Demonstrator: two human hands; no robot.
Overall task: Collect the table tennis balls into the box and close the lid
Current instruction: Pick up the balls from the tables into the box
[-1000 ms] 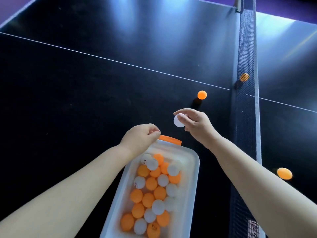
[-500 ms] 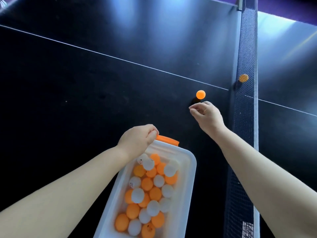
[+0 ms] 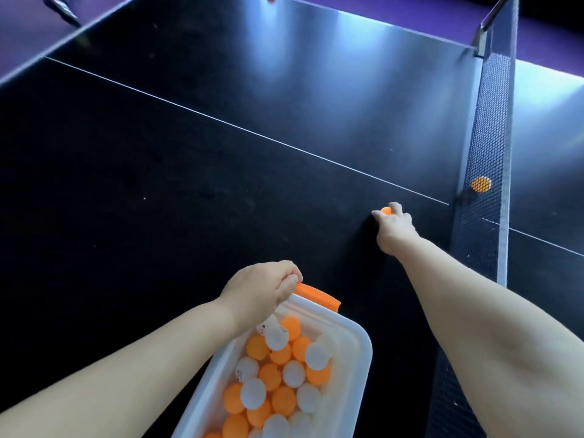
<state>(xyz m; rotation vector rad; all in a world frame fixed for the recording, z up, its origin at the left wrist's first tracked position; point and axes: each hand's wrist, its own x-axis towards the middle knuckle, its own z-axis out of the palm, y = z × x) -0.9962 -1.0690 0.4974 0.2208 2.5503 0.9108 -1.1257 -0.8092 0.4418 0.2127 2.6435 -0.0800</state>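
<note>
Reaching out with our right hand point(image 3: 393, 223), fingers curled round an orange ball point(image 3: 386, 210) on the black table tennis table point(image 3: 142, 200), just short of the white centre line point(image 3: 252, 134) and near the net point(image 3: 486, 137). Our left hand point(image 3: 262, 289) grips the orange latch point(image 3: 319, 297) at the far end of the open-topped translucent box point(image 3: 358, 352), heaped with orange and white balls point(image 3: 279, 374). Another orange ball point(image 3: 480, 184) shows through the mesh. Loads of bare tabletop left of both arms.

Dim overall, glare streaks the far table point(image 3: 363, 58), corners blurred, warped.
</note>
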